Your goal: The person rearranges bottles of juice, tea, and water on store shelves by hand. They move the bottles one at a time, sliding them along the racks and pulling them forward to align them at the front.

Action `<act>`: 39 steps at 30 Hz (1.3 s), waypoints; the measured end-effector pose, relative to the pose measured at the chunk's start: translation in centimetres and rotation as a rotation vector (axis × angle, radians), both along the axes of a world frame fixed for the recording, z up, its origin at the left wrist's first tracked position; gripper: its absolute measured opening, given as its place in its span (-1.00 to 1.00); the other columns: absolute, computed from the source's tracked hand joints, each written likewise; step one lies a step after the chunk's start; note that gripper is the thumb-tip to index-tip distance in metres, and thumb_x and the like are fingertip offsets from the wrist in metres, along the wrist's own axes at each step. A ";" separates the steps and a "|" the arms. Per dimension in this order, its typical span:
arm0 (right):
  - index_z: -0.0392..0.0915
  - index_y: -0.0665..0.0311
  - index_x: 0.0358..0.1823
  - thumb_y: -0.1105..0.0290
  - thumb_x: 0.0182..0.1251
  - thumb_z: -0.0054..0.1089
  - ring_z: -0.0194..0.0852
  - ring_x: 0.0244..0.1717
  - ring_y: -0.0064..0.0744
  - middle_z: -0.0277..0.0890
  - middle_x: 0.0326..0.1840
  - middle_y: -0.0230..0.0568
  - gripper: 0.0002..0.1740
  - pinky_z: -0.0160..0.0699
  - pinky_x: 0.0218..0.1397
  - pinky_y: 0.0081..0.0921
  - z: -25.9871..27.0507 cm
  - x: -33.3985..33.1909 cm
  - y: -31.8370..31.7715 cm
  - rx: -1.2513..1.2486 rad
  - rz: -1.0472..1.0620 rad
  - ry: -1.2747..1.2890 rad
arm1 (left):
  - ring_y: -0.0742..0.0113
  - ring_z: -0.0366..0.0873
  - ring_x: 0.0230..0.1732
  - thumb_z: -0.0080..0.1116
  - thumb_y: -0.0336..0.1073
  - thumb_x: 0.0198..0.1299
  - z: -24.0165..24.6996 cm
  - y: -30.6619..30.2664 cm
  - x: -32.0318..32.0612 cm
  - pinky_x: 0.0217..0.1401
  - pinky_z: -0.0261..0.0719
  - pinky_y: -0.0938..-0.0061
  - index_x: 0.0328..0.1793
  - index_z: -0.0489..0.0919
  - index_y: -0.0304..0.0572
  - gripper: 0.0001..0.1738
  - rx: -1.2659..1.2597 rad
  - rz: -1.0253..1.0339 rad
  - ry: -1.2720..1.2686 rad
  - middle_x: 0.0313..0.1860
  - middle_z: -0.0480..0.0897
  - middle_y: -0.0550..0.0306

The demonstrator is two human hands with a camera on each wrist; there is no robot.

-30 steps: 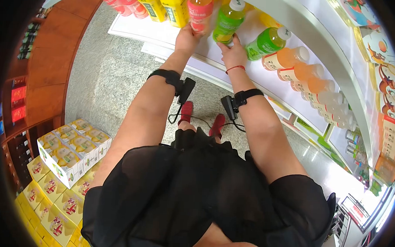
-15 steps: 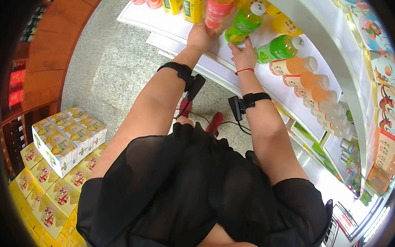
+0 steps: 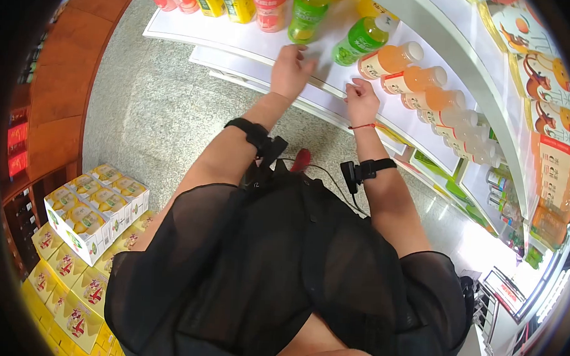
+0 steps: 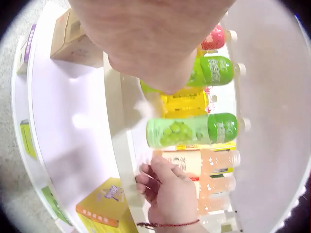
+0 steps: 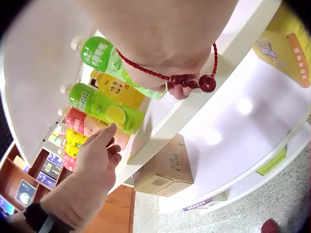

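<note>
My left hand (image 3: 292, 71) is over the shelf's front edge, its fingers loosely curled and holding nothing. Just beyond it stands a green bottle with a lemon picture (image 3: 306, 19); in the right wrist view the thumb tip is close by that bottle's base (image 5: 130, 127). To the right, my right hand (image 3: 363, 102) hovers at the edge with relaxed, bent fingers and nothing in them. Nearest to it are a green bottle with a grape picture (image 3: 359, 42) and a peach-coloured drink bottle (image 3: 386, 61). A pink bottle (image 3: 269, 11) stands left of the lemon one.
Yellow bottles (image 3: 236, 5) and more pink ones line the shelf (image 3: 183, 27) leftward; several pale drink bottles (image 3: 468, 140) run right. A curved white panel (image 3: 465, 65) borders the row. Lower shelves hold a cardboard box (image 5: 165, 167). Yellow cartons (image 3: 77, 284) are stacked at the left.
Both hands have drawn back from the bottle bases toward the shelf edge. The left hand has let go of the pink bottle; the right has left the lemon bottle and moved right.
</note>
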State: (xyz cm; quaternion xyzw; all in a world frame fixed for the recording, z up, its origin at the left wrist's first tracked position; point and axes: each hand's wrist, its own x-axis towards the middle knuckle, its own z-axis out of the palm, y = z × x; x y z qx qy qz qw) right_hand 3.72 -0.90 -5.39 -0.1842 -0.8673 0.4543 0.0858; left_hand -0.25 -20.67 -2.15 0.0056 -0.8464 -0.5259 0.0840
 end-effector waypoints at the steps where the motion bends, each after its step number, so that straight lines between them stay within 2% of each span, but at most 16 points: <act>1: 0.60 0.23 -0.06 0.30 0.15 0.34 0.68 -0.42 -0.25 0.68 -0.40 -0.13 -0.67 0.62 -0.26 -0.39 0.5 0.4 0.6 -0.001 -0.004 -0.012 | 0.04 0.55 -0.15 0.40 -0.19 -0.01 0.1 1.4 0.4 -0.08 0.55 0.24 0.17 0.50 -0.25 -0.40 0.000 -0.054 0.000 -0.16 0.55 -0.07; 2: 0.60 0.23 -0.06 0.30 0.15 0.34 0.68 -0.42 -0.25 0.68 -0.40 -0.13 -0.67 0.62 -0.26 -0.39 0.8 0.7 1.1 0.003 -0.006 -0.012 | 0.04 0.55 -0.15 0.40 -0.19 -0.01 0.1 2.7 0.4 -0.08 0.55 0.24 0.17 0.50 -0.25 -0.40 0.004 -0.056 -0.001 -0.16 0.55 -0.07; 4: 0.46 0.25 0.18 0.30 0.18 0.34 0.67 -0.50 -0.28 0.68 -0.41 -0.10 -0.48 0.61 -0.33 -0.43 1.8 1.0 1.7 -0.075 -0.116 -0.047 | 0.00 0.56 -0.09 0.43 -0.17 -0.04 0.3 4.7 0.1 -0.03 0.56 0.22 0.22 0.47 -0.22 -0.33 -0.090 -0.116 0.019 -0.08 0.53 -0.10; 5: 0.46 0.25 0.18 0.30 0.18 0.34 0.67 -0.50 -0.28 0.68 -0.41 -0.10 -0.48 0.61 -0.33 -0.43 2.3 1.2 1.9 -0.071 -0.115 -0.046 | -0.06 0.55 -0.01 0.46 -0.14 -0.07 0.0 5.4 -0.4 0.05 0.55 0.21 0.28 0.40 -0.28 -0.22 -0.136 -0.151 0.016 0.00 0.51 -0.15; 7: 0.27 0.28 0.36 0.29 0.20 0.34 0.66 -0.55 -0.31 0.67 -0.42 -0.08 -0.29 0.59 -0.41 -0.47 3.1 1.2 2.2 -0.163 -0.087 -0.001 | -0.09 0.54 0.00 0.47 -0.12 -0.08 0.0 6.5 -1.2 0.06 0.55 0.22 0.29 0.37 -0.32 -0.18 -0.186 -0.127 0.031 0.01 0.51 -0.18; 10: 0.15 0.35 0.43 0.31 0.19 0.35 0.65 -0.58 -0.32 0.67 -0.43 -0.10 -0.18 0.57 -0.47 -0.48 3.6 0.5 2.6 -0.208 -0.036 -0.046 | -0.12 0.53 0.03 0.48 -0.09 -0.09 -0.1 7.3 -1.8 0.10 0.54 0.22 0.31 0.33 -0.38 -0.12 -0.293 -0.104 0.015 0.03 0.50 -0.23; 13: 0.14 0.38 0.42 0.35 0.17 0.37 0.64 -0.61 -0.31 0.67 -0.44 -0.11 -0.17 0.58 -0.49 -0.48 3.0 -0.6 3.1 -0.109 -0.005 -0.089 | -0.12 0.52 0.06 0.48 -0.07 -0.09 -0.6 7.8 -2.2 0.13 0.53 0.23 0.31 0.33 -0.39 -0.11 -0.344 -0.072 -0.011 0.03 0.51 -0.23; 21: 0.26 0.45 0.23 0.33 0.18 0.37 0.63 -0.62 -0.29 0.65 -0.45 -0.04 -0.34 0.56 -0.55 -0.47 2.7 -2.4 2.5 -0.177 -0.052 -0.062 | -0.08 0.51 0.07 0.42 -0.08 -0.07 -1.4 8.3 -2.2 0.14 0.51 0.22 0.25 0.44 -0.29 -0.24 -0.310 0.033 -0.057 -0.03 0.55 -0.13; 26: 0.29 0.45 0.17 0.33 0.18 0.37 0.62 -0.62 -0.30 0.65 -0.42 -0.02 -0.39 0.58 -0.55 -0.46 2.4 -2.5 2.6 -0.183 -0.047 -0.049 | -0.01 0.51 0.03 0.42 -0.06 -0.07 -1.2 7.5 -2.0 0.14 0.45 0.23 0.23 0.47 -0.30 -0.25 -0.438 0.085 0.046 -0.05 0.57 -0.09; 31: 0.32 0.38 0.13 0.26 0.14 0.41 0.61 -0.64 -0.30 0.65 -0.43 -0.07 -0.38 0.57 -0.53 -0.45 3.1 -2.9 2.5 -0.079 0.007 -0.030 | -0.03 0.50 0.02 0.43 -0.05 -0.08 -2.3 7.2 -2.4 0.13 0.45 0.22 0.23 0.47 -0.31 -0.24 -0.431 0.146 0.089 -0.04 0.58 -0.08; 38: 0.33 0.30 0.14 0.24 0.15 0.40 0.60 -0.64 -0.33 0.64 -0.45 -0.13 -0.40 0.55 -0.55 -0.48 2.5 -3.3 2.7 -0.074 -0.011 -0.074 | -0.07 0.48 0.04 0.46 -0.12 -0.11 -2.2 7.0 -2.5 0.15 0.43 0.21 0.24 0.46 -0.31 -0.23 -0.346 0.163 0.052 -0.02 0.58 -0.11; 39: 0.31 0.33 0.05 0.28 0.18 0.39 0.55 -0.68 -0.39 0.63 -0.47 -0.10 -0.47 0.49 -0.63 -0.52 2.3 -3.4 2.9 -0.098 0.032 -0.043 | -0.07 0.48 0.04 0.46 -0.12 -0.11 -2.2 6.9 -2.5 0.15 0.43 0.21 0.24 0.46 -0.31 -0.23 -0.347 0.163 0.051 -0.02 0.58 -0.11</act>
